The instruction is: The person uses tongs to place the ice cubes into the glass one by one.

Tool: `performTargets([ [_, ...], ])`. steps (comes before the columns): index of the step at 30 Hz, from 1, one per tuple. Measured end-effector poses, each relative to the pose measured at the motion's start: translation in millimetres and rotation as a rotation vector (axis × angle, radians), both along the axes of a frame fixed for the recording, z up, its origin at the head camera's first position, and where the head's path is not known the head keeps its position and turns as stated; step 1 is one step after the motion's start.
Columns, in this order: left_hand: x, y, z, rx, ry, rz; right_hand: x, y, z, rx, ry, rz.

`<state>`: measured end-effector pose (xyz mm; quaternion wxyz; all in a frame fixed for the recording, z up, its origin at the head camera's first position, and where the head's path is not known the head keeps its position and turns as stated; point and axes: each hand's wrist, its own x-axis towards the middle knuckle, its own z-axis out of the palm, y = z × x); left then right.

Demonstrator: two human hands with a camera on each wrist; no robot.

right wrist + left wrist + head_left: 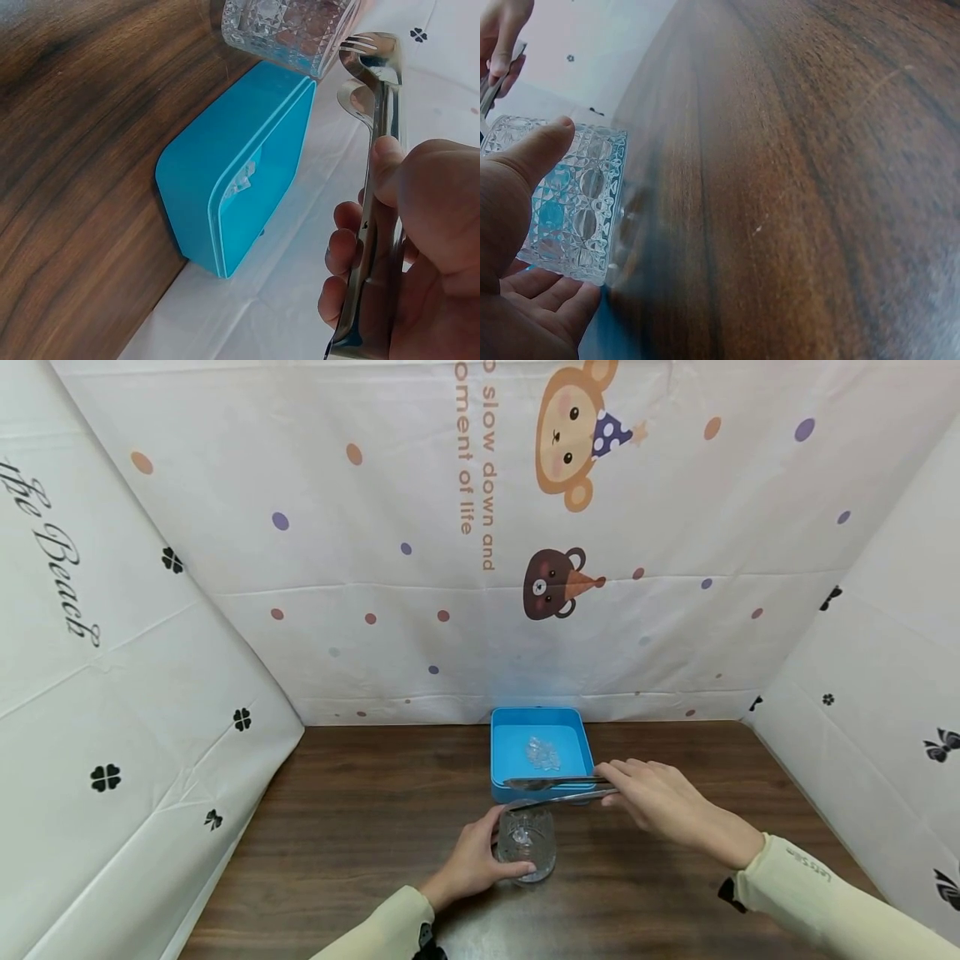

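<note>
My left hand (474, 858) holds a clear patterned glass (542, 852) standing on the table, thumb on the near side and fingers around the far side. In the left wrist view, the cut pattern of the glass (592, 184) shows between thumb and fingers. My right hand (660, 797) grips metal serving tongs (384, 112), one end pronged and the other spoon-shaped. Their tips lie at the glass's mouth, apart, with nothing visible between them. Behind the glass is a blue box (510, 739) containing small clear pieces (543, 753). A clear lump (522, 837) shows inside the glass.
The dark wooden table (375, 810) carries the box near its back edge. White printed sheets (420, 635) hang behind the table and along both sides.
</note>
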<state>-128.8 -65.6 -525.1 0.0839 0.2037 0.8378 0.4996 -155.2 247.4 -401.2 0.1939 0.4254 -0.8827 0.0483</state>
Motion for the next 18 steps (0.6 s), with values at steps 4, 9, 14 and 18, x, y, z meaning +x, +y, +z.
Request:
performTargets([
  [4, -0.3, 0.0, 0.1, -0.001, -0.007, 0.0, 0.8, 0.2, 0.5, -0.001, -0.004, -0.006],
  [9, 0.0, -0.2, -0.1, -0.004, -0.004, -0.001, 1.1, 0.6, 0.9, -0.014, -0.003, 0.001],
  [14, -0.2, -0.4, -0.8, -0.015, -0.009, 0.002, -0.5, 1.3, 0.6, -0.01, -0.002, -0.006],
  [18, -0.8, -0.8, -0.4, -0.01, -0.006, 0.0, -2.3, 2.5, 0.4, -0.013, 0.008, 0.001],
])
